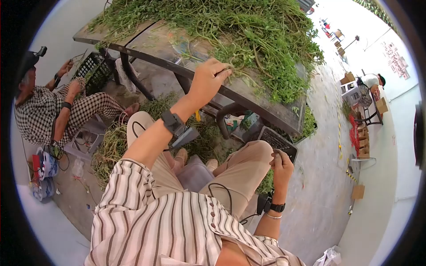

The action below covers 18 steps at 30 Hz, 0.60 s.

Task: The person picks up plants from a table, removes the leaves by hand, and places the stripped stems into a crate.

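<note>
The left hand point(207, 82) has its grip pressed together at the greens point(262, 42) just beyond on the desk point(153, 53), their tangle calling for a gentle pull, while the right hand point(282, 167) pinches something unclear by the knee point(259, 150).

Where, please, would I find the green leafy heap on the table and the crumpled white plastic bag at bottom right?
Green leafy heap point(266, 40): head view, middle of the foliage.
Crumpled white plastic bag point(328, 258): head view, visible middle.

Green stems point(262, 40) heaped on table point(155, 42); left hand point(207, 80) over near edge, right hand point(282, 169) beside knee point(261, 150).
</note>
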Each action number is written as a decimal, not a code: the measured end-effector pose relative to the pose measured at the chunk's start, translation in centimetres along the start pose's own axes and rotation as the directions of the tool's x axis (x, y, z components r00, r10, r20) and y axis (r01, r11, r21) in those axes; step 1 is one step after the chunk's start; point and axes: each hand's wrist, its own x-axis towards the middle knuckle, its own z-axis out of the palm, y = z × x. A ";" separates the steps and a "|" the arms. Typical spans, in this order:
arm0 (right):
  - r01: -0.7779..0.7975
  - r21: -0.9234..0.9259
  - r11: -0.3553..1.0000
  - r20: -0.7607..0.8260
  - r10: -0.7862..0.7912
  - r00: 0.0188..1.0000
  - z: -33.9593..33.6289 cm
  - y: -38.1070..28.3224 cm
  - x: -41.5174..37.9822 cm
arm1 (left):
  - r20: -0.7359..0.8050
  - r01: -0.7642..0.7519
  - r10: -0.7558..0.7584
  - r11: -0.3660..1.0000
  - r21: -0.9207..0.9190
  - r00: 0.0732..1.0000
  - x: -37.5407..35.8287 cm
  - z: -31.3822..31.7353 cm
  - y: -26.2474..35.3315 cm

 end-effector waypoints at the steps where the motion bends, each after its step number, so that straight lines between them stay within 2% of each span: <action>1: -0.004 0.005 1.000 0.009 0.004 1.000 0.0 0.0 0.0 | -0.002 -0.078 0.078 0.997 0.020 0.997 -0.3 -0.1 0.6; 6: -0.011 0.053 0.999 0.068 0.008 0.998 1.0 0.1 0.5 | -0.009 -0.163 0.164 0.986 0.010 0.986 -2.4 0.9 2.9; 12: 0.086 0.082 0.993 0.150 -0.097 0.984 3.0 -0.8 2.1 | 0.058 -0.241 0.238 0.969 0.055 0.969 -4.3 2.5 4.6; 14: -0.019 0.202 0.979 0.225 -0.028 0.974 3.8 -2.4 2.5 | 0.072 -0.305 0.305 0.952 -0.021 0.950 -4.6 3.6 4.8; 15: -0.018 0.202 0.979 0.226 -0.029 0.974 4.4 -3.2 2.7 | 0.070 -0.305 0.306 0.952 -0.021 0.950 -4.7 3.9 5.1; 17: -0.144 0.409 0.901 0.278 0.027 0.960 5.4 -4.5 3.2 | 0.112 -0.281 0.284 0.959 -0.040 0.952 -5.1 4.4 5.6; 18: -0.142 0.410 0.901 0.277 0.025 0.960 5.8 -4.7 3.6 | 0.111 -0.284 0.286 0.958 -0.040 0.952 -5.3 4.6 5.8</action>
